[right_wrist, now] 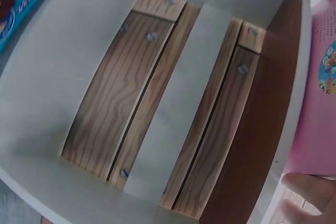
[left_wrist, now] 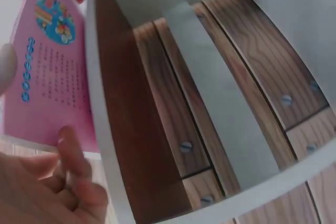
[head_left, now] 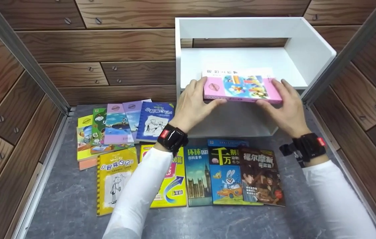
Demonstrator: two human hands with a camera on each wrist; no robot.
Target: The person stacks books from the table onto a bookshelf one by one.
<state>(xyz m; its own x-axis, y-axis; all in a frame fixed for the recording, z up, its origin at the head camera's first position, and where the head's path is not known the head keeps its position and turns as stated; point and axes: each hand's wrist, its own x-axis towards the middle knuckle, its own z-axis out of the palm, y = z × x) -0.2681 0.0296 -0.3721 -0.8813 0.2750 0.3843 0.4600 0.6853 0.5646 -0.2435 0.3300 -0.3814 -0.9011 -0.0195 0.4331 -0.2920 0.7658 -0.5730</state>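
Observation:
Both hands grip a pink book [head_left: 241, 89] with a colourful picture on its cover, at the front edge of the white shelf's [head_left: 237, 58] upper board. My left hand [head_left: 194, 106] holds its left end, thumb along the near side. At the right end, my right hand [head_left: 284, 108] holds it the same way. A white strip with dark lettering [head_left: 223, 71] shows just beyond the book's far edge. In the left wrist view, the pink back cover [left_wrist: 50, 72] faces the camera beside the shelf board. The right wrist view catches only part of the pink book [right_wrist: 320, 124].
Books lie on the grey floor before the shelf: a yellow diary-style book [head_left: 116, 179], a blue one [head_left: 156, 121], a bright yellow one [head_left: 171, 179], a green-blue one [head_left: 198, 176], a rabbit-cover one [head_left: 226, 181] and a brown one [head_left: 262, 177]. Wood-patterned walls [head_left: 108, 43] surround the space.

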